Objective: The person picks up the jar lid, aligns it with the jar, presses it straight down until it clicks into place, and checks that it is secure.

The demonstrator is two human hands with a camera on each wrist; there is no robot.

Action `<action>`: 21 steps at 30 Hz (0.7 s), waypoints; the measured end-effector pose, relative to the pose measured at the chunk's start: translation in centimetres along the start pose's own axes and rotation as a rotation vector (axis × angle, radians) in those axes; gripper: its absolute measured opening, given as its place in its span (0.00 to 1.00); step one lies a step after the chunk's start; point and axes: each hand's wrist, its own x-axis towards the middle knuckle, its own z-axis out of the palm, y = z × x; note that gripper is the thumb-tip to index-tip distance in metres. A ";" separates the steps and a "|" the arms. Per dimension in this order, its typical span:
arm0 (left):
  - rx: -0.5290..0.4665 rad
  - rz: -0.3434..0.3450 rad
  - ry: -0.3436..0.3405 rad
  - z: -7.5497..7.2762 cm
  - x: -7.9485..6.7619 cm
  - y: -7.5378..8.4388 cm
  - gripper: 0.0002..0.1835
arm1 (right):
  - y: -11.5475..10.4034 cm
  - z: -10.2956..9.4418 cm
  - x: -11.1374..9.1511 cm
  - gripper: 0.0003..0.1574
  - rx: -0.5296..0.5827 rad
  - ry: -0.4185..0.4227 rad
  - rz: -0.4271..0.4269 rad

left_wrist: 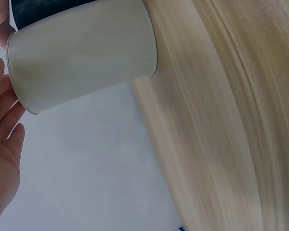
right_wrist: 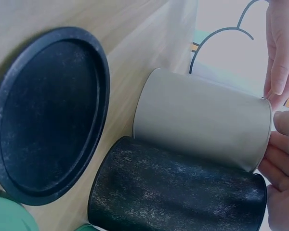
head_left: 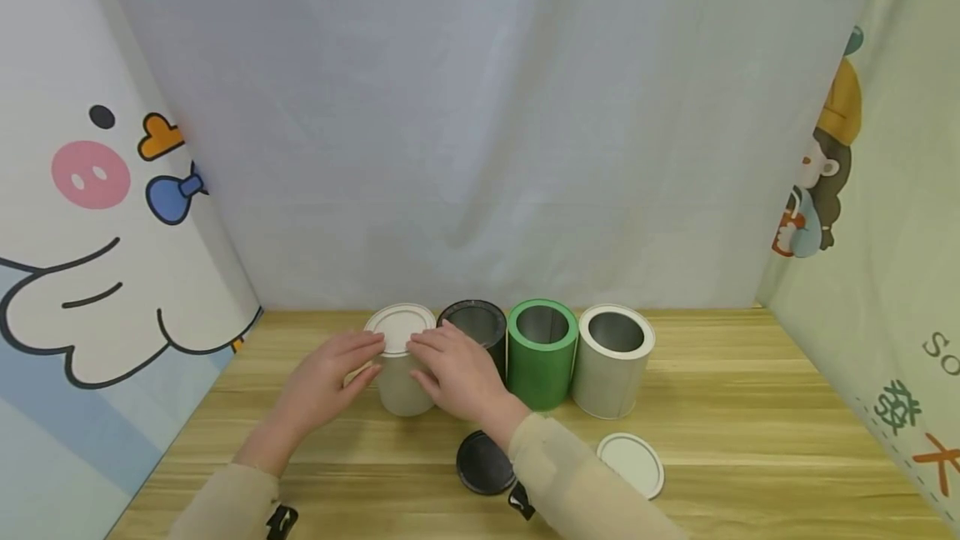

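A white lid (head_left: 402,325) sits on top of the leftmost off-white canister (head_left: 402,394). On its left rim rest the fingertips of my left hand (head_left: 326,382), fingers fairly straight. My right hand (head_left: 467,375) touches the lid's right side with extended fingers, its thumb lower beside the canister wall. Both hands also show at the canister's top rim in the right wrist view. A black canister (right_wrist: 178,192) stands right beside the off-white one, partly hidden behind my right hand in the head view.
An uncovered green canister (head_left: 540,377) and an uncovered white canister (head_left: 609,386) continue the row rightward. Nearer me lie a black lid (head_left: 483,463) and a white lid (head_left: 632,463). A green round edge (right_wrist: 9,214) shows in the right wrist view. A curtain hangs behind.
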 end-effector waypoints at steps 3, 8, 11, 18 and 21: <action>0.011 -0.011 0.005 0.2 -0.1 0.0 0.23 | 0.0 0.1 -0.1 0.24 -0.003 0.010 -0.001; 0.029 -0.035 -0.002 0.3 -0.4 0.1 0.24 | -0.1 0.3 -0.2 0.23 -0.006 0.026 -0.001; 0.039 -0.054 -0.011 0.3 -0.5 0.2 0.24 | -0.1 0.4 -0.2 0.23 -0.010 0.036 0.003; 0.040 -0.063 -0.006 0.5 -0.7 0.3 0.26 | -0.2 0.7 -0.3 0.22 -0.033 0.048 0.000; 0.038 -0.063 -0.001 0.6 -0.7 0.4 0.26 | -0.2 0.8 -0.2 0.22 -0.043 0.058 -0.006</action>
